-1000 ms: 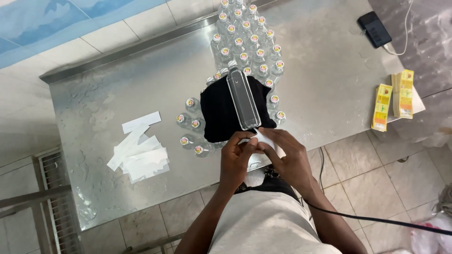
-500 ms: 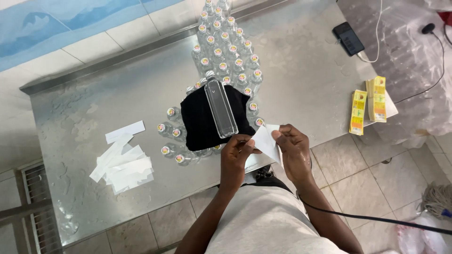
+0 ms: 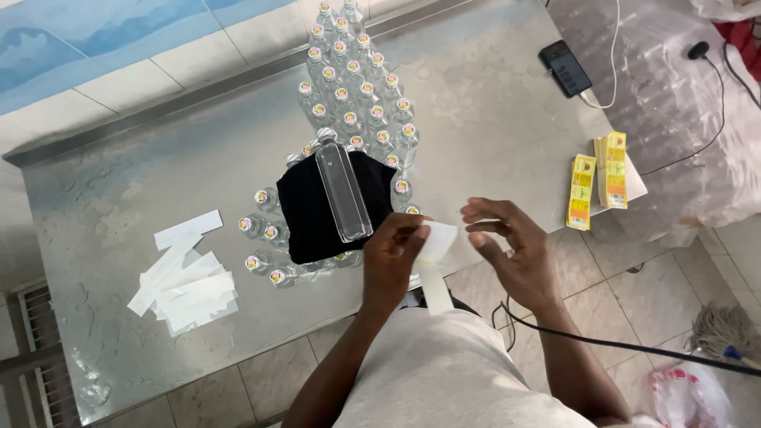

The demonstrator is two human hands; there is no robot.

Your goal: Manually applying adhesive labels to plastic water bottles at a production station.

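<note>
Released by right hand [image 3: 507, 246], label strip [image 3: 432, 265] vertical

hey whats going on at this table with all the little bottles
A person stands at a steel table. Their left hand pinches a white paper strip; the right hand is open beside it, holding nothing. A clear flat bottle lies on a black cloth draped over a cluster of capped bottles. More white strips are piled to the left, yellow label stacks to the right.
</note>
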